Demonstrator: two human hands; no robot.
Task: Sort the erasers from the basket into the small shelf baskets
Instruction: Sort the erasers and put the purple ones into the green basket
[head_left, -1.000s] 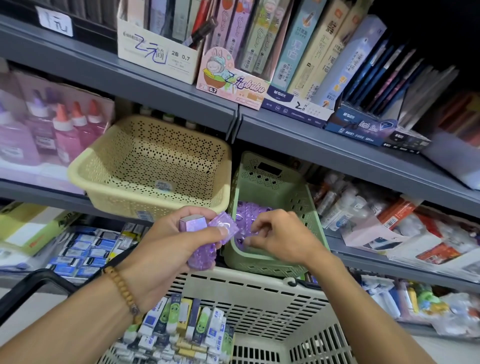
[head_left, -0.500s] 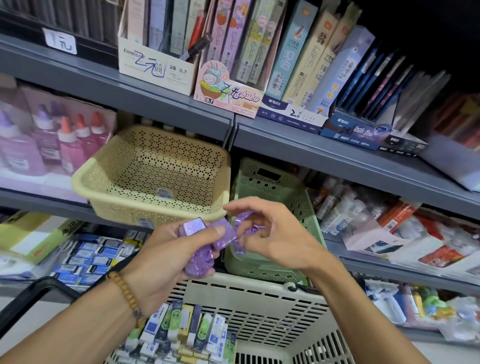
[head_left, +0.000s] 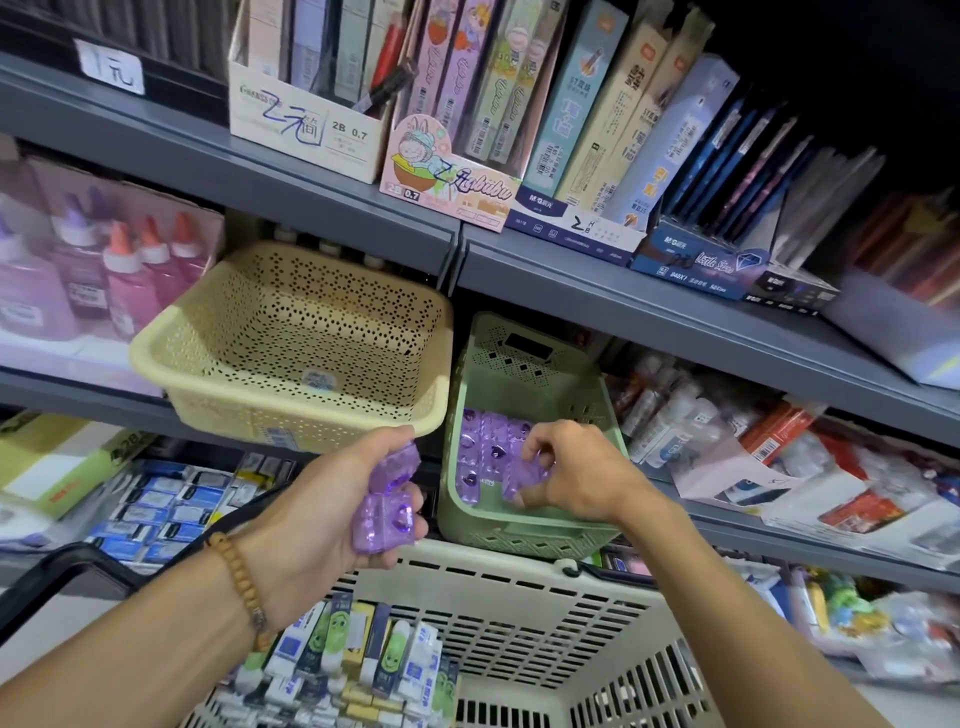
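A small stack of purple erasers is gripped in the left hand, with the fingers curled round it and the thumb laid over the top; a beaded bracelet is worn on that wrist. The stack is held in front of the yellow basket on the shelf and just left of the green basket. A single purple eraser is pinched in the fingers of the right hand, which is placed over the front part of the green basket, inside its rim. Further purple erasers are laid in rows on the floor of the green basket, just behind and to the left of the right hand. The two hands are kept apart, the near left corner of the green basket being seen between them. Below both forearms, the large white basket is seen, and many packaged erasers in white, blue and green wrappers are heaped at its left side, under the left wrist.
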